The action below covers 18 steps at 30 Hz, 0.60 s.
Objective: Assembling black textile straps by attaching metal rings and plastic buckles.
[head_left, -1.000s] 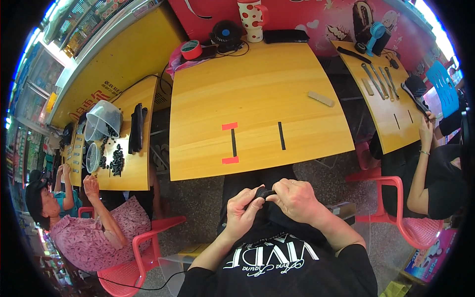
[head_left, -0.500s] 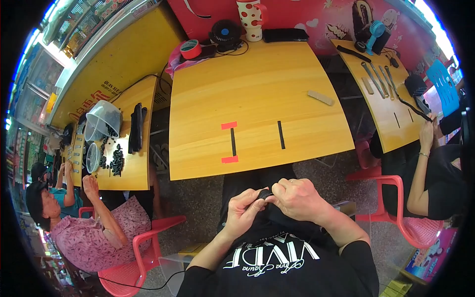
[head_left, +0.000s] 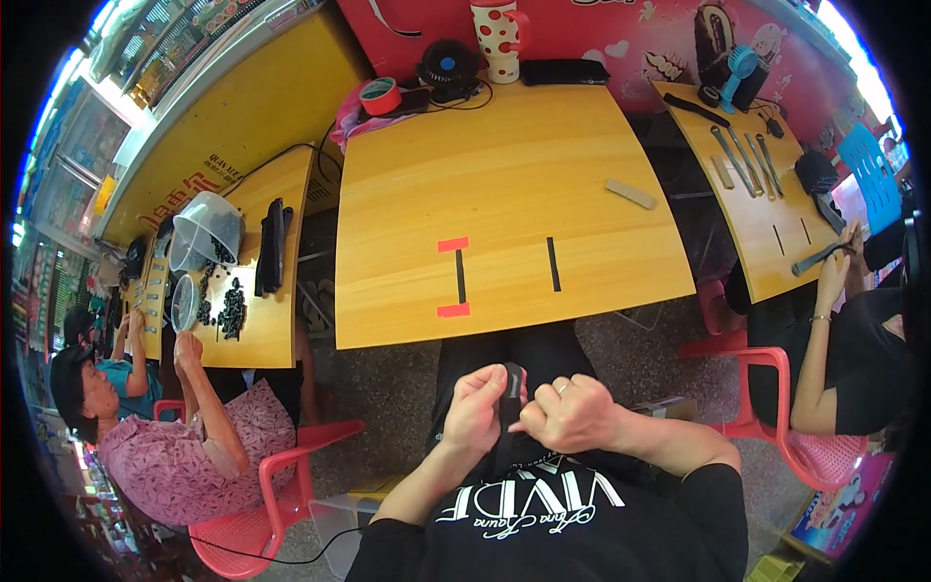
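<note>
In front of my dark shirt, my left hand point(head_left: 475, 407) pinches a dark fabric strap point(head_left: 511, 388) with a paler grey streak along it. The strap stands roughly upright between my hands, and its lower part hangs toward my lap. My right hand point(head_left: 570, 415) is closed in a fist close beside it, thumb toward the strap; what lies inside those fingers is hidden. Beyond my hands, on the wooden table point(head_left: 417, 199), lie a black strip point(head_left: 461, 276) with red tape point(head_left: 453, 245) across each end and a second black strip point(head_left: 554, 264).
A beige block point(head_left: 630, 194) lies at the table's right. At the back are a fan point(head_left: 449, 68), a tape roll point(head_left: 380, 96), a dotted tumbler point(head_left: 498, 44) and a black pouch point(head_left: 564, 72). People sit at both side tables; a plastic tub point(head_left: 208, 233) stands left among small black pieces.
My hands have come slightly lower and a little apart. The strap, earlier bunched between my fingers, now shows lengthwise. At the right table, the other person's strap has swung lower.
</note>
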Each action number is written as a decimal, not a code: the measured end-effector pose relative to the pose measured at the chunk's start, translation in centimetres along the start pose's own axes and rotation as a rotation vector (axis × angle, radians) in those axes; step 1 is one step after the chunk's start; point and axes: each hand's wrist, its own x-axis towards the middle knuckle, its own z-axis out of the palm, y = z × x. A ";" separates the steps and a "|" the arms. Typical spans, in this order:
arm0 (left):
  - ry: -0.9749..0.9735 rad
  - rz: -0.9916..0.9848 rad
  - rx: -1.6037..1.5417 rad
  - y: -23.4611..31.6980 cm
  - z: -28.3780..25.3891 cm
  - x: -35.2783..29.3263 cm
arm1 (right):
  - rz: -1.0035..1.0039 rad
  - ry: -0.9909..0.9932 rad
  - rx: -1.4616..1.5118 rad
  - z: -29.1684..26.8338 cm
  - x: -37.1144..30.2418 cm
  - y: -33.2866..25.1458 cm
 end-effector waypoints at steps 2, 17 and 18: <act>0.005 0.018 -0.052 0.3 -0.2 0.7 | 0.040 -0.005 0.030 -0.2 0.3 0.6; -0.120 0.034 -0.054 -0.1 -1.0 -0.2 | 0.247 -0.189 0.278 -0.3 1.4 1.8; -0.114 0.038 -0.041 -0.2 -1.1 -0.4 | 0.243 -0.190 0.275 -0.2 1.5 1.5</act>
